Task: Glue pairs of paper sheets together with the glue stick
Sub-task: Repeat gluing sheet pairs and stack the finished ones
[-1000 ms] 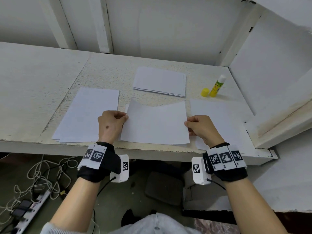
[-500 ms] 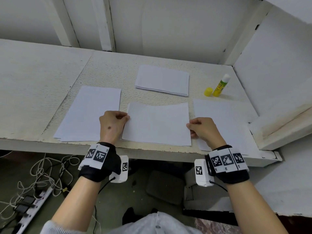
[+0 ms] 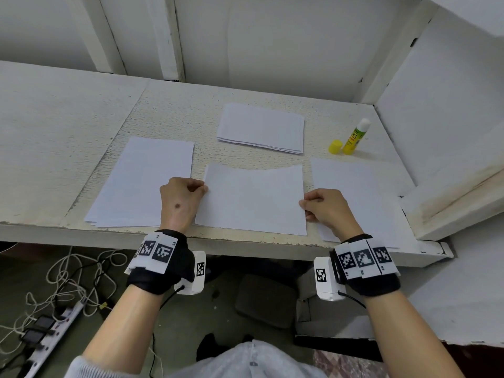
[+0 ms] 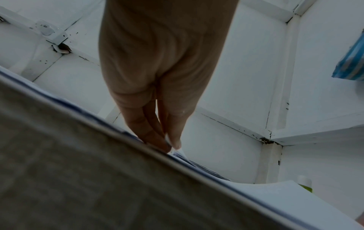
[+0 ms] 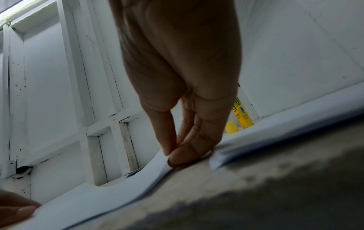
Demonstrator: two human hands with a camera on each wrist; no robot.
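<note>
Fingertips of both hands are largely hidden in the head view, curled under at the side edges of the middle sheet (image 3: 252, 199); the wrist views settle it, showing the left hand (image 3: 181, 200) pinching the sheet's left edge between thumb and fingers and the right hand (image 3: 326, 210) pinching its right edge the same way. That sheet lies on the table (image 3: 174, 110) near the front edge, its far edge bowed upward. Much of each wrist view is filled by blurred, dark table surface. Writing on the glue stick (image 3: 354, 137) is too small to read; it stands uncapped and upright at the far right, its yellow cap (image 3: 335, 146) just beside it. A left stack (image 3: 144, 181) and a right stack (image 3: 362, 192) flank the held sheet, the right one running close to the table's front edge and partly covered by the right wrist. Another stack (image 3: 261, 128) lies behind, with bare table between it and the held sheet.
</note>
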